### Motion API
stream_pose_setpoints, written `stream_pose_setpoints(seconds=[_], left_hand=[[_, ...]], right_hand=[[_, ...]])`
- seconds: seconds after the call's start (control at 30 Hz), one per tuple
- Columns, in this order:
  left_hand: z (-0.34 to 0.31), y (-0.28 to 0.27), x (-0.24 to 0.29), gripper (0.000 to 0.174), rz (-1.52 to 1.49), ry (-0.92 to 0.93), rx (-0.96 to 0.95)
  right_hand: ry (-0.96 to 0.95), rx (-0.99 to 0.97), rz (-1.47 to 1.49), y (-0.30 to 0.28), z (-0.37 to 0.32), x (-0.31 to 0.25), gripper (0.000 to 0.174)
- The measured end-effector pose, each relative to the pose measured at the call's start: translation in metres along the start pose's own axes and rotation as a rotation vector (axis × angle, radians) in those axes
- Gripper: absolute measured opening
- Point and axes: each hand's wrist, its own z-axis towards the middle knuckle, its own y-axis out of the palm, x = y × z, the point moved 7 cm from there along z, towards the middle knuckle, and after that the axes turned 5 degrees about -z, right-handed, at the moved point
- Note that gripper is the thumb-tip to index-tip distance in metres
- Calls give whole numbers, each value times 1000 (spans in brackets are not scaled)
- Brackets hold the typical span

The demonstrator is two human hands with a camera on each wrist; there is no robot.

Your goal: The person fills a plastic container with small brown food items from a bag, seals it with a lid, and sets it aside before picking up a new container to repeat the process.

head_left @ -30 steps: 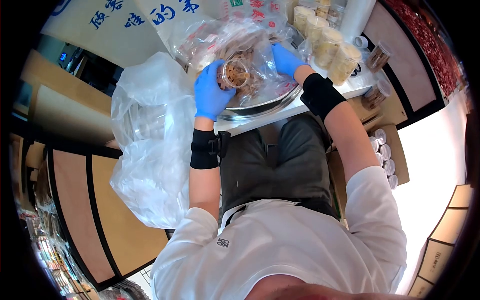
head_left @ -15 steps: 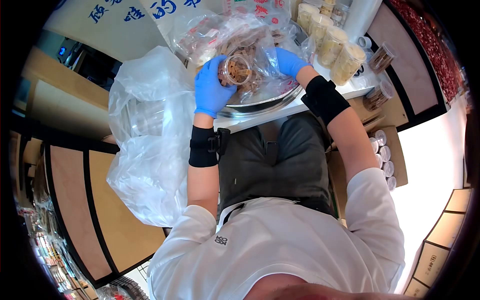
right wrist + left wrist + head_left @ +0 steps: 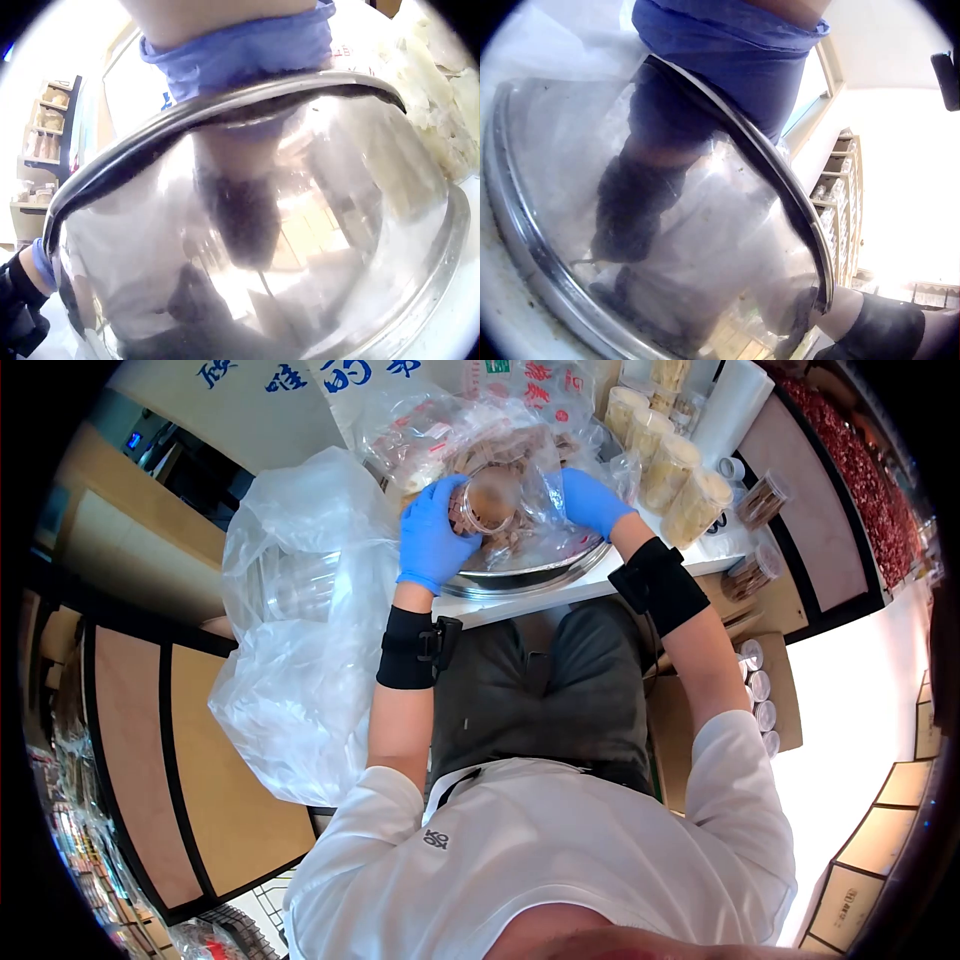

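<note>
In the head view, my blue-gloved left hand [image 3: 430, 542] grips a clear plastic jar [image 3: 488, 502] by its side, the round mouth facing up. Brown pieces show through the jar's wall, and its inside looks blurred. Beneath is a steel basin [image 3: 525, 577], lined with a clear plastic bag [image 3: 425, 422] that holds more brown pieces. My gloved right hand [image 3: 592, 502] reaches over the basin's right side into the plastic, which hides its fingertips. Each wrist view shows only a glove cuff [image 3: 727, 45] [image 3: 240, 56] behind the shiny basin wall.
Several tall jars of pale slices [image 3: 696, 508] stand right of the basin. Two jars of brown pieces [image 3: 762, 500] [image 3: 750, 572] lie farther right. A large translucent bag [image 3: 300, 630] of clear containers hangs at left. An open carton [image 3: 785, 700] with lidded jars sits low right.
The head view has shifted slightly. The left hand and jar have moved a little to the right; brown strips inside the jar were clear before and are blurred now. The right hand stays at the plastic.
</note>
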Motion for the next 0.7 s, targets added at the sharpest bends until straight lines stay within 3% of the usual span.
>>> stream_pose_setpoints(seconds=[0.17,0.23,0.27,0.33,0.37,0.43,0.5,0.6,0.67,0.7], left_hand=[[-1,0,0,74,22,25,-6],[-3,1,-6,76,-36,-22,4],[-4,0,-10,77,-94,-68,17],[-7,-4,-8,79,-146,-131,58],[-9,-6,-8,82,-199,-194,92],[-9,-9,-3,83,-230,-227,88],[-9,-8,-7,84,-263,-262,83],[-8,-2,-12,85,-289,-234,23],[-7,-3,0,84,-63,-68,-9],[-6,-2,-1,84,-67,-72,-8]], right_hand=[[71,-20,-67,-2,-16,-14,22],[181,-203,4,-3,-16,-19,22],[178,-201,1,2,-15,-15,22],[46,-59,-58,5,-11,-12,23],[42,-58,-61,8,-10,-10,23],[44,176,-22,-13,-10,-16,21],[116,177,80,-26,-10,-8,23],[210,234,179,-57,-24,1,28],[234,284,174,-78,-36,2,31],[179,346,142,-92,-39,-3,33]])
